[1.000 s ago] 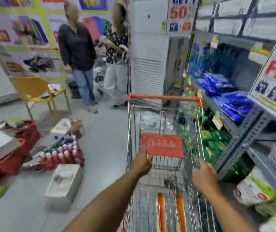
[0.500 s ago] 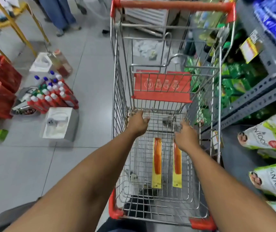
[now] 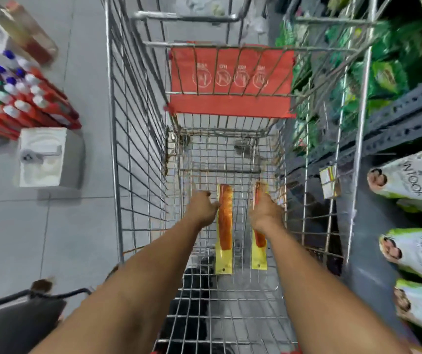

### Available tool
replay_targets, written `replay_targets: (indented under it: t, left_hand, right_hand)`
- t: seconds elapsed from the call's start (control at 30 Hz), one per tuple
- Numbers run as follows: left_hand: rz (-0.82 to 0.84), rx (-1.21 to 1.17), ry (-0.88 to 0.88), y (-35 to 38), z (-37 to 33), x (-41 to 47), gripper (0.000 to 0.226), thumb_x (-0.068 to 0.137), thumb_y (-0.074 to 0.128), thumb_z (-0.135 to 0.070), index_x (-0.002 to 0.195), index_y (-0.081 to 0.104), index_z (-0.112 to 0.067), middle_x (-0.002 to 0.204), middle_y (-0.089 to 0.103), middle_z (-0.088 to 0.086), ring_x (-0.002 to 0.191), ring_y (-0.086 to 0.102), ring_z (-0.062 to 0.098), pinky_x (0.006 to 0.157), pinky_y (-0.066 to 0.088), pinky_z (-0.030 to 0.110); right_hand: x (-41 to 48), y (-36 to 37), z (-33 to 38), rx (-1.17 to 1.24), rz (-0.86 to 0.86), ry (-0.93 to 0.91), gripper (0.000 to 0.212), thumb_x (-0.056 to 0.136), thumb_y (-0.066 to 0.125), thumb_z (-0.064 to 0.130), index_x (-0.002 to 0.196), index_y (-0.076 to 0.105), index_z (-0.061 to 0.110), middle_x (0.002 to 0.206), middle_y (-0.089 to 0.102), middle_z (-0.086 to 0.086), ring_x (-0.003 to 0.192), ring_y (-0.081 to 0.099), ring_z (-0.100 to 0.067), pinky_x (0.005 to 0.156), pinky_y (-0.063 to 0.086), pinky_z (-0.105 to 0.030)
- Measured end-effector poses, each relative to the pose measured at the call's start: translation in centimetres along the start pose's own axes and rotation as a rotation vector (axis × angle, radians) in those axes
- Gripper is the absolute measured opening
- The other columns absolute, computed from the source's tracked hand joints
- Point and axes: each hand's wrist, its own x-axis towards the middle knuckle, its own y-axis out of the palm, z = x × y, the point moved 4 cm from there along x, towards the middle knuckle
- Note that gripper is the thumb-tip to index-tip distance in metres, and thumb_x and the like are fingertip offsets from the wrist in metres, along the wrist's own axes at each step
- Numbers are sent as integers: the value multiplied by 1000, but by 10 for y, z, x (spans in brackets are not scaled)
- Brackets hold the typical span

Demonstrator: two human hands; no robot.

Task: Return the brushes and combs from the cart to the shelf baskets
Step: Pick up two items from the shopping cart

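Observation:
Two orange combs on yellow cards lie side by side on the wire floor of the shopping cart (image 3: 138, 149). My left hand (image 3: 201, 208) is down inside the cart, its fingers apart and its thumb touching the left edge of the left comb (image 3: 225, 221), which lies flat and fully visible. My right hand (image 3: 266, 212) covers the middle of the right comb (image 3: 259, 241), fingers curled around it; the comb's tip shows above the hand and its card below. No shelf baskets are in view.
The cart's red child-seat flap (image 3: 230, 80) stands at the far end. A grey metal shelf (image 3: 409, 118) with green packets and white bags (image 3: 414, 175) runs along the right. On the floor to the left are red bottles (image 3: 26, 103) and a white box (image 3: 42, 157).
The view has tilted down into the cart. Both hands have dropped from near the seat flap to the cart floor, the left reaching the left comb and the right closing over the right comb.

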Motion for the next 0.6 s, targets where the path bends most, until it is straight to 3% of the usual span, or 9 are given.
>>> replay_targets:
  t: [0.17, 0.27, 0.37, 0.43, 0.5, 0.6]
  left_hand:
    - [-10, 69, -51, 28, 16, 15, 50, 92, 57, -25, 136, 44, -2, 128, 60, 18, 103, 61, 24, 87, 46, 33]
    - [-52, 197, -34, 36, 19, 25, 44, 85, 64, -36, 117, 55, -7, 116, 63, 13, 91, 59, 22, 77, 47, 32]
    - [-71, 348, -2, 41, 17, 26, 50, 76, 70, -47, 108, 58, -10, 110, 60, 10, 94, 63, 27, 82, 55, 41]
    - [-84, 392, 6, 43, 15, 26, 50, 77, 71, -45, 110, 59, -10, 114, 56, 9, 98, 62, 29, 84, 54, 42]
    - [-86, 328, -5, 45, 17, 27, 44, 77, 73, -38, 109, 60, -11, 115, 56, 9, 98, 63, 29, 84, 54, 42]
    - [-103, 144, -25, 43, 19, 33, 41, 74, 76, -23, 110, 62, -10, 110, 66, 10, 91, 66, 26, 77, 56, 37]
  right_hand:
    - [16, 28, -15, -56, -4, 28, 46, 92, 52, 11, 136, 40, 8, 121, 57, -21, 106, 60, -38, 73, 43, -30]
    - [22, 40, -20, -38, -50, 66, 36, 97, 41, 17, 131, 43, 6, 127, 50, -21, 108, 54, -36, 76, 38, -34]
    - [22, 44, -23, -95, -102, 83, 33, 94, 43, 10, 127, 45, 8, 122, 47, -20, 99, 54, -36, 77, 48, -42]
    - [24, 47, -28, -86, -94, 76, 33, 91, 44, 11, 123, 47, 6, 126, 45, -21, 109, 49, -38, 85, 46, -46]
    - [26, 47, -32, -67, -89, 83, 35, 90, 39, 14, 123, 47, 6, 129, 44, -19, 113, 45, -37, 88, 40, -44]
    - [26, 41, -30, -91, -116, 116, 36, 90, 39, 6, 126, 43, 6, 124, 44, -22, 106, 52, -40, 85, 49, -48]
